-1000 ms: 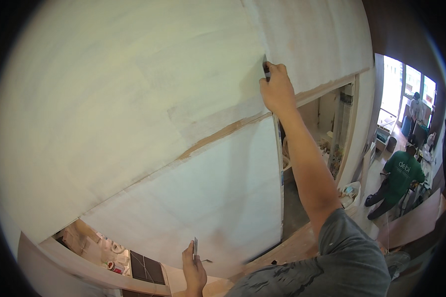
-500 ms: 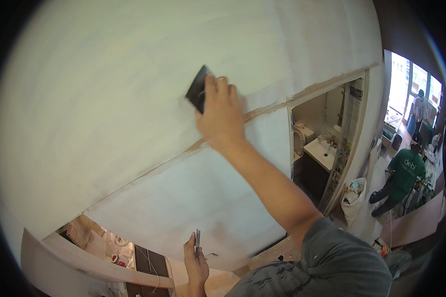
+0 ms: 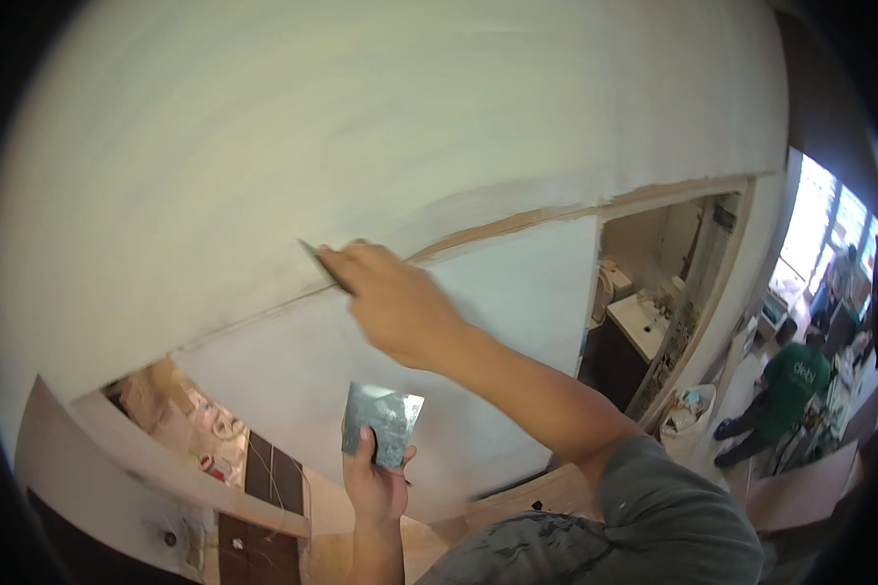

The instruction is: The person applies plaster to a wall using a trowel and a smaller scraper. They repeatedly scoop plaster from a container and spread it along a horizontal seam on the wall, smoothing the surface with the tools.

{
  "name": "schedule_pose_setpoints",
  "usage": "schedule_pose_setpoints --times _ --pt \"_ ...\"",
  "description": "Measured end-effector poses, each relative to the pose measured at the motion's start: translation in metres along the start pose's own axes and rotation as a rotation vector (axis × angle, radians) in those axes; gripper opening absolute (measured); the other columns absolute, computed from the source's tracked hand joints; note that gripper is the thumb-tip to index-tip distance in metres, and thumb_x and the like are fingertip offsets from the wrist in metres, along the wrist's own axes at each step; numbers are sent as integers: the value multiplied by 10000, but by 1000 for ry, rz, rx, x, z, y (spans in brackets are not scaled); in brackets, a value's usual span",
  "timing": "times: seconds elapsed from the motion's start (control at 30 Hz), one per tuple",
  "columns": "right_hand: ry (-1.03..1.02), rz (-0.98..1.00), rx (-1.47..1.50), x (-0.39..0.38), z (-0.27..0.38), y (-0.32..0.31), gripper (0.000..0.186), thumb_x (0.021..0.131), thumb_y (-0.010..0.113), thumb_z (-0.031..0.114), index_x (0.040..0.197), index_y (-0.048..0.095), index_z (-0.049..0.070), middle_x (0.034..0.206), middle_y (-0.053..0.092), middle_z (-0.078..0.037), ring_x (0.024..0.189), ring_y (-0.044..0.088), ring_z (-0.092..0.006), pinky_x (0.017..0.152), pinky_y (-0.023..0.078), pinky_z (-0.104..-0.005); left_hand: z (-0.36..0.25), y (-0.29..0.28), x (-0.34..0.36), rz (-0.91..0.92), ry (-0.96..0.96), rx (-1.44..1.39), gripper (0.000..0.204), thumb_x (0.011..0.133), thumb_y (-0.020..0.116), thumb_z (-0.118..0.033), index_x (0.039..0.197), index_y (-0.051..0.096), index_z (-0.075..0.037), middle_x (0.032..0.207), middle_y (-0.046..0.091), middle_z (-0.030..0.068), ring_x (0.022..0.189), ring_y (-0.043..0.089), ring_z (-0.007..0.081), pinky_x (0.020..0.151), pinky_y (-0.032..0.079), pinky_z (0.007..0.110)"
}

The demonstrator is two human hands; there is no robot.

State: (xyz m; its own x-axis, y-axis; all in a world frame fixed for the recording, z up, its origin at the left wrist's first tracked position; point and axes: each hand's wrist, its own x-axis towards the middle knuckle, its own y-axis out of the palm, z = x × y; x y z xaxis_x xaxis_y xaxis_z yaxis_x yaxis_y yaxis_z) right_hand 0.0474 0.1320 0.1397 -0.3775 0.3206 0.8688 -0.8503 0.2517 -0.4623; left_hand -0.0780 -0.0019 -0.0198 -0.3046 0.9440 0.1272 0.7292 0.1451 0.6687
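My right hand (image 3: 400,304) is closed round a dark putty knife (image 3: 326,267), seen nearly edge-on against the ceiling (image 3: 293,146). The blade sits close to the brown seam where the ceiling meets the pale wall (image 3: 517,283). Lower down, my left hand (image 3: 376,485) grips a second putty knife (image 3: 381,423), a wide grey metal blade with its flat face showing and the thumb laid on it. Whether putty lies on either blade, I cannot make out.
At right, a doorway opens on a bathroom with a white sink (image 3: 646,327). A white sack (image 3: 688,409) stands outside it. Further right is a person in a green shirt (image 3: 795,385), with others by bright windows. A curved ledge (image 3: 205,502) runs at lower left.
My right hand has moved down and left with its putty knife, from the ceiling toward the seam. The left hand's putty knife has turned from edge-on to face-on, and the view has shifted.
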Motion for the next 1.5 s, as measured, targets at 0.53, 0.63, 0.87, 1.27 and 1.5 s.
schedule_pose_setpoints --times 0.53,0.63,0.87,1.27,1.5 --pt "259 148 227 -182 -31 -56 462 901 627 -28 1359 564 -29 1201 665 -152 985 677 -268 767 574 -374 -17 58 5 442 -177 -269 514 1072 504 -132 1556 369 -25 1387 568 179 1062 717 267 703 671 364" --pt "916 -132 910 -215 -31 -65 371 950 623 50 1314 578 -6 1156 682 -123 983 667 -247 732 559 -390 4 45 4 474 251 247 552 995 561 8 1528 425 -39 1401 561 199 1125 689 335 832 643 419" --pt "1253 -156 1658 -203 11 -60 358 971 593 95 1323 574 30 1169 670 -100 978 644 -244 714 499 -395 15 32 31 801 1015 1169 728 722 654 199 1314 684 -221 1366 585 178 1228 611 400 938 593 435" --pt "769 -567 -206 -125 -131 -164 407 1000 519 115 1364 556 -62 1132 650 -234 987 664 -320 908 511 -429 33 -29 26 391 580 1349 641 912 481 199 1460 580 -118 1239 595 196 1095 619 315 935 515 366" --pt "694 -483 -449 -93 -179 -207 454 978 450 115 1395 561 -26 1281 575 -221 1195 576 -416 1022 478 -481 61 -61 11 200 392 1100 533 958 457 150 1461 536 -6 1149 569 152 1007 570 226 921 474 317"
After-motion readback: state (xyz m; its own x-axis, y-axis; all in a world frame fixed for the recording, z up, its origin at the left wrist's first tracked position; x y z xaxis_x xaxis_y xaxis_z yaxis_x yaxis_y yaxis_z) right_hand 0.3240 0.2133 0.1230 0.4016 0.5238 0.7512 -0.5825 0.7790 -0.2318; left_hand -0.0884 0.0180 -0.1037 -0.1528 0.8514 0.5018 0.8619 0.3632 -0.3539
